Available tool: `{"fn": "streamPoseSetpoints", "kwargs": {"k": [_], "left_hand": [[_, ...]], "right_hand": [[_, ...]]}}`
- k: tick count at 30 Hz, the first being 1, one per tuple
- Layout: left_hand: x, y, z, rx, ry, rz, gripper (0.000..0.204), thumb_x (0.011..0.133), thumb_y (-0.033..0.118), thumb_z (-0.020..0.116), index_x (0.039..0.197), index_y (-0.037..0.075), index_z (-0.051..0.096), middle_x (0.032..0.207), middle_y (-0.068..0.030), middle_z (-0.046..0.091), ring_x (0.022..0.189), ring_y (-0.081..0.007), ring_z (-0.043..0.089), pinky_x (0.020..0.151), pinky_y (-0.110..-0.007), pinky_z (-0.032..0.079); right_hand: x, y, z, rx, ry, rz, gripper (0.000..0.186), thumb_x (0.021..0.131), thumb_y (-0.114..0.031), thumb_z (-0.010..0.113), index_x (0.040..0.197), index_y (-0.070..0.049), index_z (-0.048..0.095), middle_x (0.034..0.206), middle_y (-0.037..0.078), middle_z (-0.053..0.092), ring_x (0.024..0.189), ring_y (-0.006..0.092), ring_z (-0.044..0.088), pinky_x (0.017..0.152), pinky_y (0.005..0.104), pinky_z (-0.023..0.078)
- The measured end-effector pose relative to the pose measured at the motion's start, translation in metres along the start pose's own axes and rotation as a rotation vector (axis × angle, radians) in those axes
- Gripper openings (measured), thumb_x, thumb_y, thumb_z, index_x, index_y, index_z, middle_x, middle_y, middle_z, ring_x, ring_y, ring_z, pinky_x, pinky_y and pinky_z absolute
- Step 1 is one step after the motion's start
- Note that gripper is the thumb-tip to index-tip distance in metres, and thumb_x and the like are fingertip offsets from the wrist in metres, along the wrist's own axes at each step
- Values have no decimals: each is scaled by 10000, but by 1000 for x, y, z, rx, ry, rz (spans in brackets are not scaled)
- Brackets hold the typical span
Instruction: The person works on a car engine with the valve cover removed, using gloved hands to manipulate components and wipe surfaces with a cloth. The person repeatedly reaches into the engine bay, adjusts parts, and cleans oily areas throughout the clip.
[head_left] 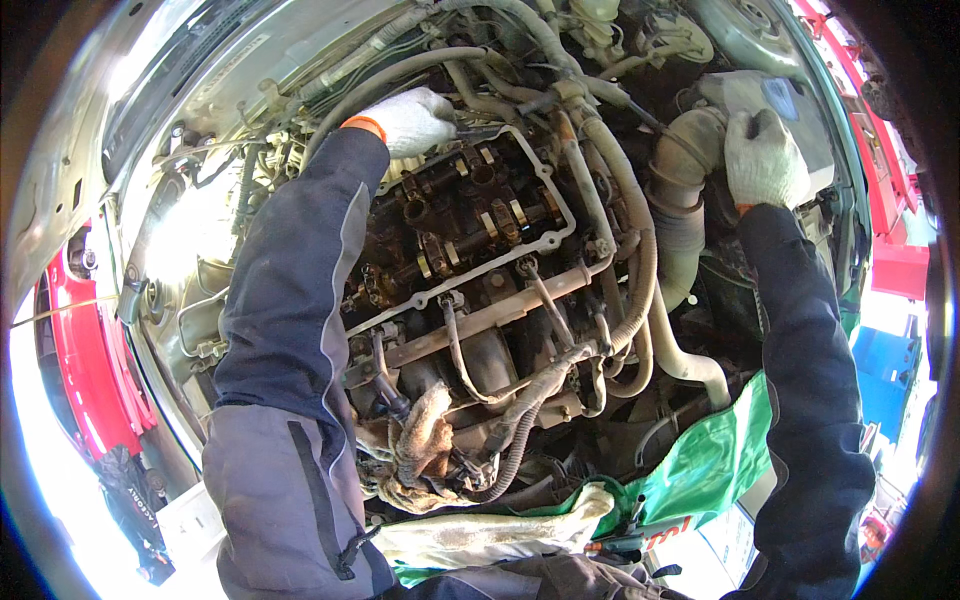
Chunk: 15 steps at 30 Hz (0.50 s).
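Observation:
My left hand [412,121], in a white knit glove with an orange cuff, is curled closed at the far side of an engine with its top uncovered. Its fingertips are turned away, so what they hold, if anything, is hidden. Below it lie oily camshafts [480,222] inside a pale cylinder head rim [562,200]. On the right, my right hand [764,160], gloved alike, is closed beside the ribbed air intake hose [680,190] and against a grey air filter box [815,135]. I cannot make out anything in its fingers.
Hoses [632,190] and a metal rail [490,318] cross the engine. A dirty rag [425,440] lies at its near side. A green cover [715,455] and white cloth [490,538] drape the front edge. Red car panels [85,350] stand beyond.

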<state>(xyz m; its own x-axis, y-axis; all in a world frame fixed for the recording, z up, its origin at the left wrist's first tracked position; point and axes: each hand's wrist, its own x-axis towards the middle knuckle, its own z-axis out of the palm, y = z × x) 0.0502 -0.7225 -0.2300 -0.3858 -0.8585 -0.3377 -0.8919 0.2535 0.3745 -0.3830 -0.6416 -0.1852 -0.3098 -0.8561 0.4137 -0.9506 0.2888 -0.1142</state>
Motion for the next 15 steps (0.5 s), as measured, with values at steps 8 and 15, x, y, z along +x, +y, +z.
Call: {"fn": "streamPoseSetpoints", "kwargs": {"k": [8, 15], "left_hand": [[13, -2, 8, -12, 7, -83, 706, 931, 585, 743, 1286, -25, 756, 1201, -248, 771, 1140, -355, 733, 1026, -409, 543], [28, 13, 9, -27, -85, -167, 780, 884, 626, 779, 1237, -69, 762, 1139, -236, 779, 1045, -332, 736, 968, -400, 556]], "right_hand": [[-2, -2, -3, 20, -15, 27, 493, 1005, -484, 538, 1015, -41, 755, 1057, 242, 767, 1016, 454, 737, 918, 539, 571], [0, 0, 0, -11, -23, 20, 483, 1002, -484, 540, 1016, -55, 762, 1046, 236, 770, 1015, 450, 740, 916, 534, 575]]}}
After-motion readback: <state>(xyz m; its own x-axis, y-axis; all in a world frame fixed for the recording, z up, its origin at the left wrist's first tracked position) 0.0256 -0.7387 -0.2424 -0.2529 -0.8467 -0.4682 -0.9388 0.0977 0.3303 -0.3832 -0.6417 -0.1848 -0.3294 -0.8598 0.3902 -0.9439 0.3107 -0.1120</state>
